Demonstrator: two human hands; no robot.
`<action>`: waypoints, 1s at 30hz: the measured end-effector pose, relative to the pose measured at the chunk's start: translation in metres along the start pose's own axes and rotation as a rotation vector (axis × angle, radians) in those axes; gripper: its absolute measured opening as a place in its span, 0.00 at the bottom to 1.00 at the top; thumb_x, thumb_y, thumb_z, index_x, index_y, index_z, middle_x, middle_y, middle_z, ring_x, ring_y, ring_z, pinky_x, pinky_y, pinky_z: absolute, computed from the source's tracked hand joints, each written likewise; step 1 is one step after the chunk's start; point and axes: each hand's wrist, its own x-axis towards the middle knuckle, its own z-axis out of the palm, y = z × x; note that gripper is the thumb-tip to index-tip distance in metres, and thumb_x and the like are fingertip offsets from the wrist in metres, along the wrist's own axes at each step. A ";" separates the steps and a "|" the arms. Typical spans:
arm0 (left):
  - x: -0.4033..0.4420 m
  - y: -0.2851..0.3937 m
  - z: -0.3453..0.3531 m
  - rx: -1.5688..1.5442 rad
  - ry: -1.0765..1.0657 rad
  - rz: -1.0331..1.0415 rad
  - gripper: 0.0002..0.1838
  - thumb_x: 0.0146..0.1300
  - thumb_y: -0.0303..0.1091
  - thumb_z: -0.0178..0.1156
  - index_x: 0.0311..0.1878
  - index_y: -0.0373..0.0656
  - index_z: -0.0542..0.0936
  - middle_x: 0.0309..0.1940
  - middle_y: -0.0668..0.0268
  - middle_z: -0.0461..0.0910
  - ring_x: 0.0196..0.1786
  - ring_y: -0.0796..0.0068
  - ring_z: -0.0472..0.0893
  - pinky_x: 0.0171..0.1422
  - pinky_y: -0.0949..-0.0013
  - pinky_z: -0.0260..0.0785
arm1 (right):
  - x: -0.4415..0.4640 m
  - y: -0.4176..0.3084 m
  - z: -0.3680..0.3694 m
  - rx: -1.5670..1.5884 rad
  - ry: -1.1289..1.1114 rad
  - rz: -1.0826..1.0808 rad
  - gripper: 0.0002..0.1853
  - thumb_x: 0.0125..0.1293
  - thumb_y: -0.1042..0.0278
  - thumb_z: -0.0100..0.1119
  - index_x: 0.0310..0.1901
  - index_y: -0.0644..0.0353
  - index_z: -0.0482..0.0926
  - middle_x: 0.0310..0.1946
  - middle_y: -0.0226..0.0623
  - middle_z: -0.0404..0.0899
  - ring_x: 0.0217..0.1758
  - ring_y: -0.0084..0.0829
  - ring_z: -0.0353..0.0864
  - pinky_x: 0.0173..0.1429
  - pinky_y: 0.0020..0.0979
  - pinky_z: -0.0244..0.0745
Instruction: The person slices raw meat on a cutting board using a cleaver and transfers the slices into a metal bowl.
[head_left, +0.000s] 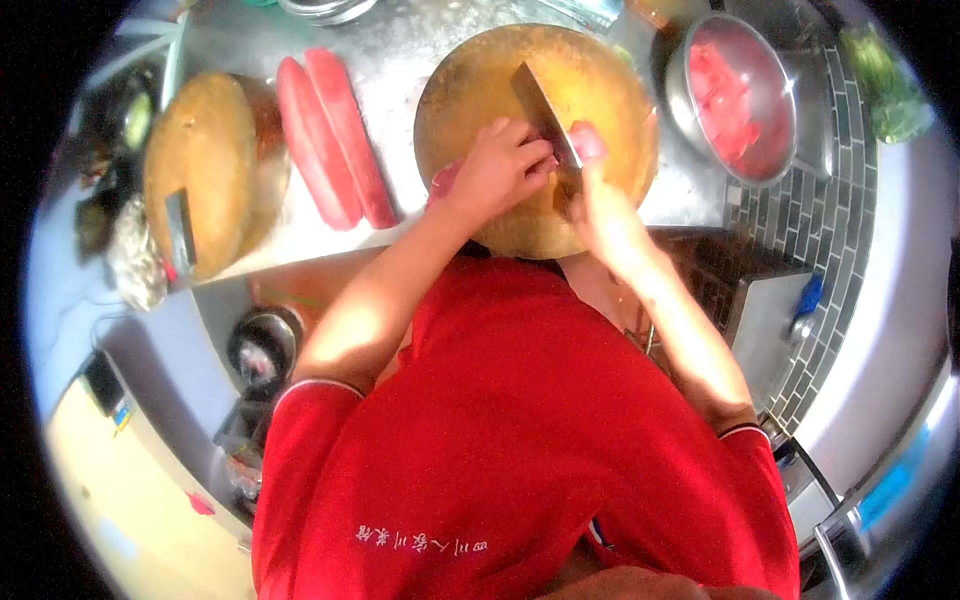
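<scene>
My right hand (605,205) grips the handle of a cleaver (541,108), whose blade stands on edge over a round wooden chopping board (455,80) and points away from me. My left hand (503,168) is closed, its fingers curled over a piece of raw meat (446,181) just left of the blade. Most of that meat is hidden beneath the hand and wrist. A small pink piece (588,142), apparently meat, is at the right side of the blade.
Two long strips of red meat (335,140) lie on the metal table (388,62) at the left. Beyond them stands a second chopping block (200,150) with another cleaver (180,228) on it. At right, a steel bowl (682,95) holds cut meat. Greens (885,85) are at far right.
</scene>
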 end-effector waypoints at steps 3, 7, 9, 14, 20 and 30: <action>0.002 0.003 -0.005 0.023 -0.028 -0.015 0.06 0.61 0.37 0.70 0.39 0.49 0.86 0.39 0.64 0.79 0.47 0.56 0.77 0.53 0.52 0.71 | -0.023 -0.022 -0.016 -0.080 -0.062 0.073 0.22 0.67 0.79 0.54 0.59 0.69 0.60 0.29 0.64 0.81 0.37 0.67 0.84 0.42 0.60 0.78; 0.002 0.000 -0.005 0.004 -0.047 -0.018 0.05 0.61 0.36 0.69 0.39 0.49 0.85 0.39 0.64 0.79 0.47 0.56 0.78 0.53 0.52 0.71 | -0.061 -0.022 -0.045 -0.063 -0.130 0.102 0.27 0.67 0.80 0.53 0.65 0.71 0.57 0.30 0.64 0.80 0.36 0.67 0.82 0.39 0.58 0.75; 0.003 -0.002 -0.003 -0.053 -0.014 -0.010 0.05 0.61 0.36 0.68 0.38 0.49 0.85 0.39 0.64 0.79 0.47 0.56 0.78 0.53 0.52 0.71 | -0.068 -0.025 -0.052 -0.062 -0.176 0.112 0.23 0.67 0.80 0.53 0.61 0.73 0.59 0.30 0.64 0.79 0.36 0.67 0.82 0.38 0.58 0.75; 0.005 -0.004 -0.003 -0.043 -0.025 -0.016 0.05 0.59 0.35 0.68 0.38 0.48 0.85 0.38 0.65 0.79 0.46 0.57 0.79 0.52 0.52 0.71 | -0.015 -0.007 -0.010 -0.037 -0.015 0.021 0.20 0.67 0.80 0.52 0.58 0.71 0.61 0.29 0.64 0.80 0.34 0.66 0.84 0.39 0.58 0.78; 0.001 -0.001 0.000 0.007 -0.009 0.000 0.05 0.58 0.35 0.69 0.37 0.48 0.85 0.37 0.65 0.79 0.46 0.57 0.79 0.49 0.53 0.71 | 0.010 0.003 0.001 -0.008 -0.024 -0.082 0.19 0.68 0.78 0.52 0.58 0.71 0.61 0.31 0.62 0.82 0.37 0.65 0.85 0.41 0.58 0.80; -0.001 0.001 -0.004 -0.057 -0.005 -0.018 0.06 0.58 0.35 0.69 0.37 0.49 0.84 0.39 0.65 0.79 0.46 0.58 0.79 0.51 0.53 0.71 | 0.000 -0.011 0.010 -0.064 -0.003 0.117 0.18 0.71 0.72 0.54 0.57 0.69 0.63 0.29 0.66 0.82 0.35 0.68 0.84 0.44 0.64 0.77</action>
